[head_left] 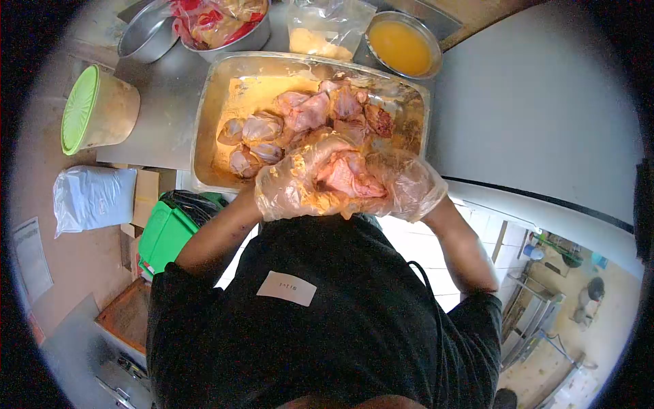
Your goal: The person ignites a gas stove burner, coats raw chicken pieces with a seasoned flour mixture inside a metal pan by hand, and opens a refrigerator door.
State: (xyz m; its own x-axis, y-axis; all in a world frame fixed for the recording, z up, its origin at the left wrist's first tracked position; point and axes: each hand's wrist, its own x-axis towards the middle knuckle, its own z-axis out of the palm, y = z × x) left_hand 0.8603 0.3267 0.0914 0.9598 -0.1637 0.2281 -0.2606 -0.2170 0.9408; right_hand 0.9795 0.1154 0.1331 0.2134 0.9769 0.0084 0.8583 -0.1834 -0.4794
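A raw piece of chicken point(349, 178) is held between my two hands, over the near edge of a large metal tray. My left hand point(296, 183), in a clear plastic glove smeared with orange-yellow coating, grips its left side. From the right, my right hand point(410, 183), gloved in the same loose plastic, has its fingers around the other side. Beyond them in the tray point(197, 146) lie several raw chicken pieces point(306, 112), some dusted with coating. Yellowish powder point(248, 92) covers part of the tray's floor.
Behind the tray stand a metal bowl of yellow liquid point(402, 48), a plastic bag of pale powder point(320, 41) and a pot with red-and-clear plastic bags point(225, 24). A green-lidded tub point(99, 109) is at left. A white chest-like surface point(531, 116) fills the right.
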